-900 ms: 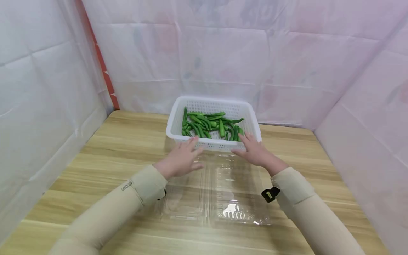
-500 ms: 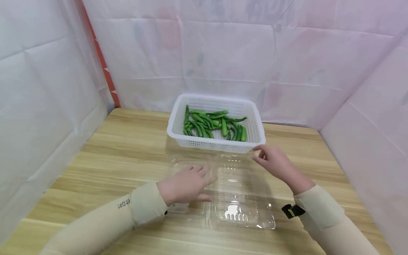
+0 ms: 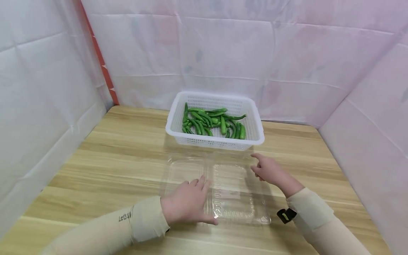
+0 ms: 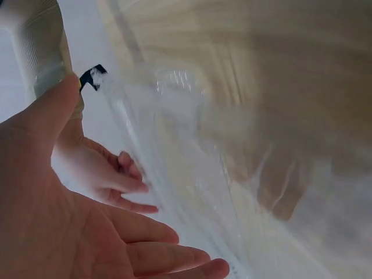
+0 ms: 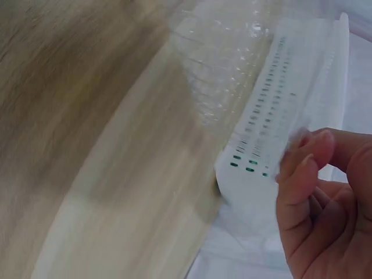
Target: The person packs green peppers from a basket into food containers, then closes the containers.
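A clear plastic clamshell box (image 3: 234, 189) lies unfolded on the table, its two halves side by side. Over the left half, my left hand (image 3: 189, 202) is spread palm down with its fingers straight; the left wrist view cannot settle whether it touches the plastic. At the box's far right edge is my right hand (image 3: 269, 170), index finger extended, thumb apart from it and the other fingers curled. Nothing shows clearly in its grasp in the right wrist view, where the fingertips blur. Behind the box stands a white perforated basket (image 3: 215, 141) with several green peppers (image 3: 223, 125) inside.
The wooden table (image 3: 111, 166) extends to both sides and in front of the box. White sheets hang as walls at the left, back (image 3: 223, 53) and right. A red strip (image 3: 105, 72) runs up the back left corner.
Both hands have drawn back from the basket's front. The left came down over the box's left half and closer to me; the right moved to the box's far right edge.
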### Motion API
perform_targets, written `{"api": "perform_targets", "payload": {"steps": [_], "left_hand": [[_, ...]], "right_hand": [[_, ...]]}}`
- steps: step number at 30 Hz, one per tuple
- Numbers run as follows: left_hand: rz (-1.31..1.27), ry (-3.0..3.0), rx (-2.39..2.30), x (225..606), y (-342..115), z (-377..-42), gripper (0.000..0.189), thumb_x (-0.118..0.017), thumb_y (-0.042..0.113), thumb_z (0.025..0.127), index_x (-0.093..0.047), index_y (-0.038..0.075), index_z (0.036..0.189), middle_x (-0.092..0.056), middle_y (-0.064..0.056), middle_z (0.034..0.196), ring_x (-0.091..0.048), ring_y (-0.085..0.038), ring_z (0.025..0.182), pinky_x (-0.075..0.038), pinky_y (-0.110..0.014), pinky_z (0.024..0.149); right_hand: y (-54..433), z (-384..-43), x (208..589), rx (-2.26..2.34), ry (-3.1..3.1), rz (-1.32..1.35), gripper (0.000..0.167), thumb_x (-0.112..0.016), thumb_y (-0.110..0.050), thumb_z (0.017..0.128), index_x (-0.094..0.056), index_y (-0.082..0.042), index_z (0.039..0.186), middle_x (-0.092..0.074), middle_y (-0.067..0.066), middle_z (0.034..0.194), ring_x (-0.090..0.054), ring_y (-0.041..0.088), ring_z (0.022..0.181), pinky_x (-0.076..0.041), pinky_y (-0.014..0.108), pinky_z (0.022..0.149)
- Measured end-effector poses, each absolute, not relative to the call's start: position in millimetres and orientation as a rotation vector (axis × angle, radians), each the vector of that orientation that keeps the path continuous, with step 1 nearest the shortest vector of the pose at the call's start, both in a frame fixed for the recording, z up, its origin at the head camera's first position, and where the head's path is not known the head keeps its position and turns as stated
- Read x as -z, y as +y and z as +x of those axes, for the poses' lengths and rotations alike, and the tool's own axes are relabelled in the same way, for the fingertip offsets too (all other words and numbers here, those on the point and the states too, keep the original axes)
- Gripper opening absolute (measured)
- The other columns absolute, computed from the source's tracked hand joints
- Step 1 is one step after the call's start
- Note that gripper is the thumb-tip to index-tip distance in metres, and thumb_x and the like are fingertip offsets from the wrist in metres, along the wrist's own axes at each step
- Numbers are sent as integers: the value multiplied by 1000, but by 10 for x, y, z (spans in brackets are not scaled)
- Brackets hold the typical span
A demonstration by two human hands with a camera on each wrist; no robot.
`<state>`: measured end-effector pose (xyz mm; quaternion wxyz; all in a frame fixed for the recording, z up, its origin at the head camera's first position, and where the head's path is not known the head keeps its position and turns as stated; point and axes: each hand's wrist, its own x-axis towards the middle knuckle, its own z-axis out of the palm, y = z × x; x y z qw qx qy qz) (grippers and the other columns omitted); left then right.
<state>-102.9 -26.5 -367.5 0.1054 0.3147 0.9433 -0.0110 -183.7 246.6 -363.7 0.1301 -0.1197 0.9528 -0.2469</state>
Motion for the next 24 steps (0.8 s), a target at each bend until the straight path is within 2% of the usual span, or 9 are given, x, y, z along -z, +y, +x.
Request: {"api": "perform_targets", "payload": {"steps": [10, 17, 24], "left_hand": [[882, 2805, 9, 3758, -378, -1028, 109, -52, 77, 72, -30, -3, 143, -34, -24, 143, -43, -33, 125, -43, -44, 94], [805, 2833, -114, 3864, -406, -1025, 111, -49, 77, 73, -26, -5, 144, -29, -26, 145, -44, -37, 123, -43, -45, 94], [696, 2871, -244, 3977, -351, -989, 113, -38, 81, 75, -22, -5, 145, -28, -28, 144, -44, -41, 121, -43, -47, 93]], "right_hand": [[2367, -1933, 3744, 879, 2727, -255, 55, -46, -4, 91, -26, 7, 141, -58, 7, 59, -52, 13, 46, -46, 30, 49], [2293, -1954, 3750, 924, 2736, -242, 56, -46, -2, 89, -26, 9, 140, -59, 9, 59, -52, 12, 45, -47, 29, 48], [2269, -1955, 3756, 894, 2755, -292, 55, -48, -3, 91, -27, 10, 140, -58, 8, 58, -51, 12, 46, -47, 30, 48]]}}
